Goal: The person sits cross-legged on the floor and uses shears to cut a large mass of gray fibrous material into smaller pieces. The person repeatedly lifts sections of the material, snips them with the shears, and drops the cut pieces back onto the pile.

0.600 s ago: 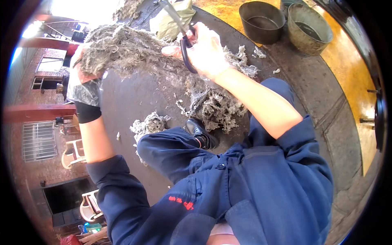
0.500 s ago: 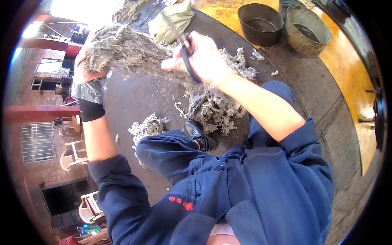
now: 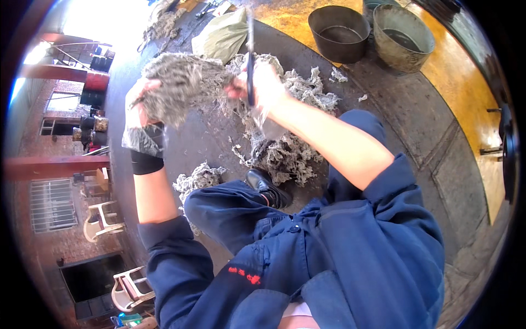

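Observation:
My left hand (image 3: 138,107), with clear plastic and a black band (image 3: 148,164) about the wrist, is closed on a shaggy clump of grey fibre (image 3: 178,88), blurred by motion. My right hand (image 3: 269,90) grips black-handled scissors (image 3: 251,77), their blade pointing away from me. Its fingertips touch the right end of the clump; whether they also pinch it is too smeared to tell. Beneath my hands lies a heap of loose grey fibre (image 3: 287,156) on the dark floor. A smaller tuft (image 3: 201,176) rests beside my left knee.
A pale green sack (image 3: 220,38) stands just beyond the clump, with more fibre (image 3: 163,23) to its left. Two round metal tubs (image 3: 339,52) (image 3: 402,55) sit at the far right by a yellow floor area (image 3: 466,96). Chairs (image 3: 103,222) are at the left. My black shoe (image 3: 268,189) is by the heap.
My left hand has moved right and a little nearer with the clump, bringing it closer to my right hand. The scissors have turned from slanting left to nearly straight away from me.

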{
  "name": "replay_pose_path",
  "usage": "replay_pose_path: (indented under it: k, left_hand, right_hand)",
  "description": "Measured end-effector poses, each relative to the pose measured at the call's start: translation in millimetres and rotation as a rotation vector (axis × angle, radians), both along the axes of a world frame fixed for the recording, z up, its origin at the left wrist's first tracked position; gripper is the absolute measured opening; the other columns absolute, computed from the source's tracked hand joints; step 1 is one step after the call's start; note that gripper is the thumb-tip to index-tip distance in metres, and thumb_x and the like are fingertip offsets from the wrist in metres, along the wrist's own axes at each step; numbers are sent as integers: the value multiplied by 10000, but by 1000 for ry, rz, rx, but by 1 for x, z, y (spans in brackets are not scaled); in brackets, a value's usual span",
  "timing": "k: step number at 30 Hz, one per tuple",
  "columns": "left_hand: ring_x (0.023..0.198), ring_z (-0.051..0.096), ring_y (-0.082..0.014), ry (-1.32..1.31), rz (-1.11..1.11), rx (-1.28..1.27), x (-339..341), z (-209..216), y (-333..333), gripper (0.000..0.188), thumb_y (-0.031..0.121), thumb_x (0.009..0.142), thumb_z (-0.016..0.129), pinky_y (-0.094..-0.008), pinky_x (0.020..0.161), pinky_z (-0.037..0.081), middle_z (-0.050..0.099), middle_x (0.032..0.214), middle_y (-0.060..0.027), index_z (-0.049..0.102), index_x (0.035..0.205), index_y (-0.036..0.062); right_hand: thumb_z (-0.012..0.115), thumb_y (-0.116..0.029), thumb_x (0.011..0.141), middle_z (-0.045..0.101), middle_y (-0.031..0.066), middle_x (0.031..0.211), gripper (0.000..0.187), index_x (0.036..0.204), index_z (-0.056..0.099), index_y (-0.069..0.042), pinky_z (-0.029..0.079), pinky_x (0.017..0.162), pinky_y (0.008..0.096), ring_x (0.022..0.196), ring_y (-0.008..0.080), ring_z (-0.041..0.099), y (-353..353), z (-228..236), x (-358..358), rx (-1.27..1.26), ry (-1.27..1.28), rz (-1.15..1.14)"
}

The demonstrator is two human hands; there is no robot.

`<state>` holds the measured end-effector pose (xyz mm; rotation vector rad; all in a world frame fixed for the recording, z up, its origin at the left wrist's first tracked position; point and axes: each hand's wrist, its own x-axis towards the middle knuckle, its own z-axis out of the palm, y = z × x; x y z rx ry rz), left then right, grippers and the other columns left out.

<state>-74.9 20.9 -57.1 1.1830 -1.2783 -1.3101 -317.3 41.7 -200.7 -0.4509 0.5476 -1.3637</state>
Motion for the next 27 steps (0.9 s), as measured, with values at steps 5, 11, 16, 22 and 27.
replay_pose_path:
  k: [5, 11, 16, 22, 27]
  left_hand:
    - [879, 653, -217, -54, -179, -94, -6, -7, 19, 161, 73, 805, 618, -342, 836, 527, 684, 966, -111, 651, 933, -19]
    - [989, 647, -259, 25, -272, 19, 32, -3, -9, 420, 152, 797, 564, -386, 928, 514, 665, 1112, -146, 589, 1170, -41]
    - [986, 659, -253, -104, -57, -28, -13, -2, 43, 441, 89, 755, 627, -386, 919, 520, 688, 1109, -143, 626, 1177, -39]
    - [1049, 635, -240, -176, -138, 128, -5, -98, 46, 652, -14, 683, 739, -368, 965, 487, 665, 1183, -114, 558, 1309, -16]
    - [1166, 552, -200, 80, -391, 18, -57, -137, 56, 769, -51, 641, 811, -347, 987, 467, 596, 1245, -62, 523, 1348, 38]
  right_hand:
    - [656, 27, 818, 662, 131, 822, 244, 1028, 535, -5, 573, 601, 299, 706, 274, 702, -9, 7, -27, -293, 1079, -68]
    - [683, -56, 852, 624, 53, 741, 170, 971, 562, -49, 506, 535, 229, 645, 145, 661, -7, 9, -18, -339, 459, 572]
    - [728, -127, 815, 640, 36, 694, 133, 880, 663, -29, 412, 524, 282, 578, 113, 575, -10, 28, -42, -461, 903, 282]
    - [696, -117, 887, 692, 140, 813, 249, 1043, 563, 23, 516, 534, 217, 634, 123, 648, -10, 13, -27, -373, 460, 391]
    - [711, -96, 829, 688, 133, 810, 153, 881, 654, 37, 553, 600, 253, 658, 169, 671, 4, 6, -8, -361, 327, 378]
